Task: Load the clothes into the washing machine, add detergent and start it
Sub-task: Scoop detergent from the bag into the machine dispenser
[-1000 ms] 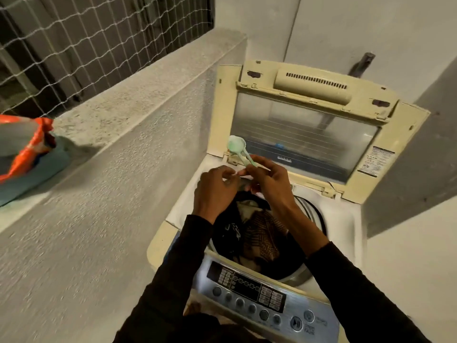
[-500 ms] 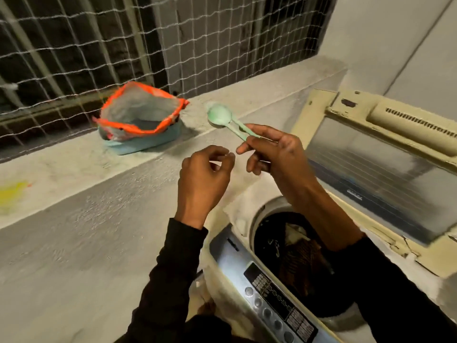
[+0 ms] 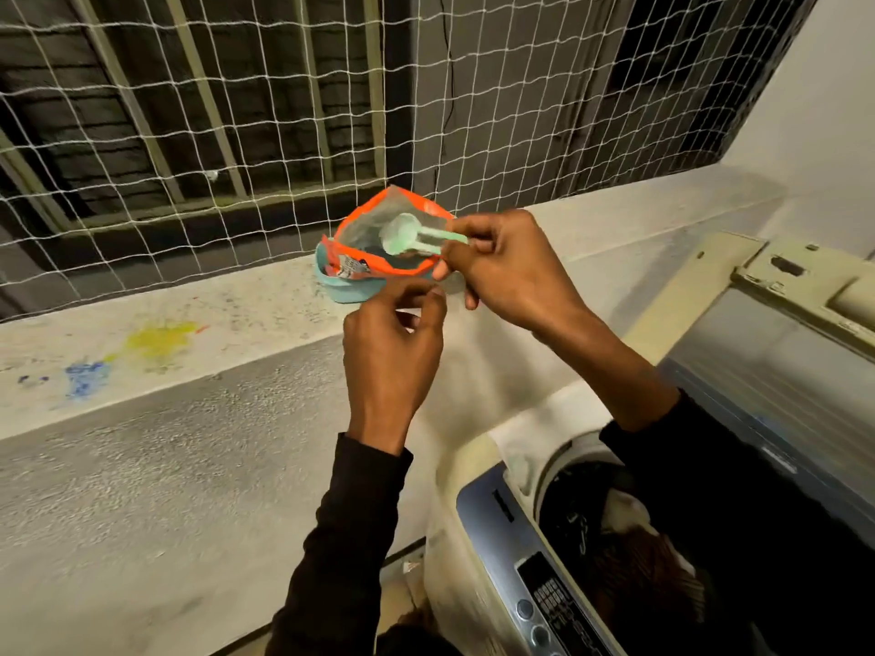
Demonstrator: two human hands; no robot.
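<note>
Over the detergent bag [image 3: 364,239] | right hand [image 3: 509,269] pinches green scoop [image 3: 416,239] | left hand [image 3: 393,345] curled, empty | clothes [image 3: 629,551] in drum

The scoop [image 3: 411,239] looks like smooth matt green plastic, the detergent bag [image 3: 374,258] is thin glossy plastic film, the ledge [image 3: 199,319] and the wall [image 3: 142,490] are rough grainy concrete, the net [image 3: 236,111] is white cord, and the control panel [image 3: 530,570] looks metallic and shiny.
</note>
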